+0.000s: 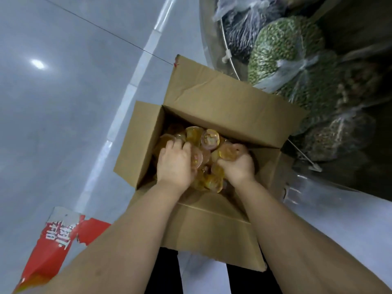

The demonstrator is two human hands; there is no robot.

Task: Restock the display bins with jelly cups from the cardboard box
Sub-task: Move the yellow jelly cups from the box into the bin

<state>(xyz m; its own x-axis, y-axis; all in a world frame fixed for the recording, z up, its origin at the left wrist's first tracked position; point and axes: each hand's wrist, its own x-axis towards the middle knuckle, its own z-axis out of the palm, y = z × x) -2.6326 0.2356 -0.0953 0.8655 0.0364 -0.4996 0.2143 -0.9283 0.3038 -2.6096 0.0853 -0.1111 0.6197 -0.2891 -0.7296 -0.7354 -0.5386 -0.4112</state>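
Two bare forearms reach down from the bottom edge of the head view into an open cardboard box (212,115) that stands on a pale tiled floor (63,102); its flaps are folded outward on all sides. The left hand (175,164) lies palm down on the heap of jelly cups (210,139), knuckles up, fingers curled into the pile and closing round cups at its far edge; how many it holds cannot be made out. The right hand (238,163) is turned thumb inward, fingers wrapped round an orange cup (228,152) held against the palm. The cups fill the middle of the box, orange and pinkish, lids facing various ways; those under the hands are hidden, and the picture is soft, so lid print is unreadable. Beyond the box, tied clear bags of green beans (282,49) and darker goods sit behind a curved transparent bin wall (212,39); a torn red packet (57,240) lies at lower left, cut by the frame.
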